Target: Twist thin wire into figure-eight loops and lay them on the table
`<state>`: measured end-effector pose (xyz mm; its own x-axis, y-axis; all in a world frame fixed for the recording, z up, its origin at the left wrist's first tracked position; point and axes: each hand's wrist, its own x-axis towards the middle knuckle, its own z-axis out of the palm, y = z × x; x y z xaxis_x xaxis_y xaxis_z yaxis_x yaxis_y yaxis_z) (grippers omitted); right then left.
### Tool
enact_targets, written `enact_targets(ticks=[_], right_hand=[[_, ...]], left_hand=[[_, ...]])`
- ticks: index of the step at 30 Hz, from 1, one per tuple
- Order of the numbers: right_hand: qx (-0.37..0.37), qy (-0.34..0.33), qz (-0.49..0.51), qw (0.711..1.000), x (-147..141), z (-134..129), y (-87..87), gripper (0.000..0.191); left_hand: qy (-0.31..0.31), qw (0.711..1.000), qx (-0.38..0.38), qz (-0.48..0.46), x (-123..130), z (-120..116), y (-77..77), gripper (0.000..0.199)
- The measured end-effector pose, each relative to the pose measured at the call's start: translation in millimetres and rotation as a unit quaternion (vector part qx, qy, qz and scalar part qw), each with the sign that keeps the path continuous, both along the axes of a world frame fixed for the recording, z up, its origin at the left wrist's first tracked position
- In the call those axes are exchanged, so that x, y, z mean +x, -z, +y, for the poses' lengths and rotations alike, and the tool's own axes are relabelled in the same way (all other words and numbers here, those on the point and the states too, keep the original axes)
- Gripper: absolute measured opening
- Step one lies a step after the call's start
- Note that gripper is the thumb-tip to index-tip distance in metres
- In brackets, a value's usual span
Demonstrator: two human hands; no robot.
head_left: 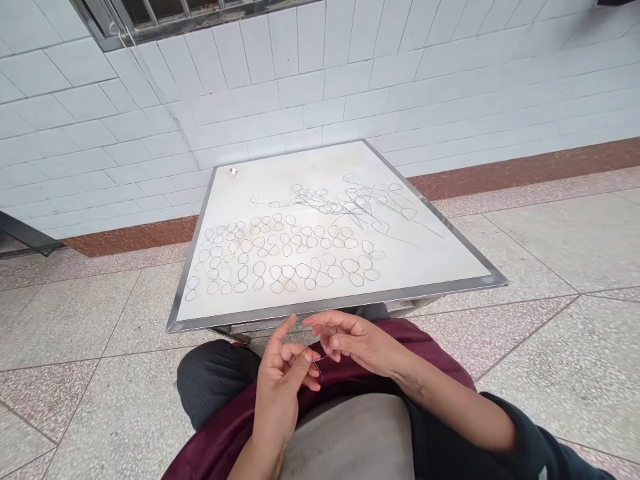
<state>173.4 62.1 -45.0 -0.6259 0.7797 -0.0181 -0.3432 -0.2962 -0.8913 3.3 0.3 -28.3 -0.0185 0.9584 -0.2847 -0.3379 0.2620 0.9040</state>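
Observation:
A thin dark wire (320,358), bent into a loop, is held between my two hands above my lap, just short of the table's front edge. My left hand (283,377) pinches it between thumb and fingertips. On the other side of the loop, my right hand (357,341) grips the wire with its thumb against curled fingers. Beyond them, rows of figure-eight wire pieces (283,279) lie on the white tabletop (425,267). Farther back and to the right sits a tangled heap of wires (330,203) with looped ends and long straight tails.
The table has a grey metal rim (330,303) close in front of my knees. A small white and red object (233,172) stands at its far left corner. Behind the table is a white tiled wall (300,100) with a barred window (175,13).

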Motion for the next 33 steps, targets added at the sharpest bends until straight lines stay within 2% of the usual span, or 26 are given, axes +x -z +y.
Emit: enact_targets(ticks=[5, 13, 19, 26, 30, 33], right_hand=[[0.039, -0.027, 0.014, 0.999, -2, 0, 2.9, 0.041], [-0.039, -0.048, 0.066, 0.996, -8, -3, 1.1, 0.048], [-0.036, -0.075, 0.072, 0.994, -7, -2, 1.6, 0.049], [-0.024, -0.080, 0.057, 0.995, -9, -1, 4.0, 0.052], [0.001, -0.023, 0.026, 0.999, -10, -6, 4.5, 0.050], [0.004, 0.061, 0.002, 0.998, -12, -10, 1.8, 0.035]], left_hand=[[0.025, 1.000, 0.014, -0.005, 3, -2, -4.3, 0.062], [0.043, 0.999, -0.018, -0.027, 11, -2, -13.7, 0.073], [0.028, 0.997, -0.046, -0.049, 13, 1, -16.4, 0.075], [0.025, 0.998, -0.046, -0.042, 13, 1, -17.6, 0.069], [-0.001, 0.999, -0.036, -0.033, 11, 0, -17.5, 0.065], [-0.030, 0.999, -0.029, -0.033, 8, -1, -16.3, 0.064]])
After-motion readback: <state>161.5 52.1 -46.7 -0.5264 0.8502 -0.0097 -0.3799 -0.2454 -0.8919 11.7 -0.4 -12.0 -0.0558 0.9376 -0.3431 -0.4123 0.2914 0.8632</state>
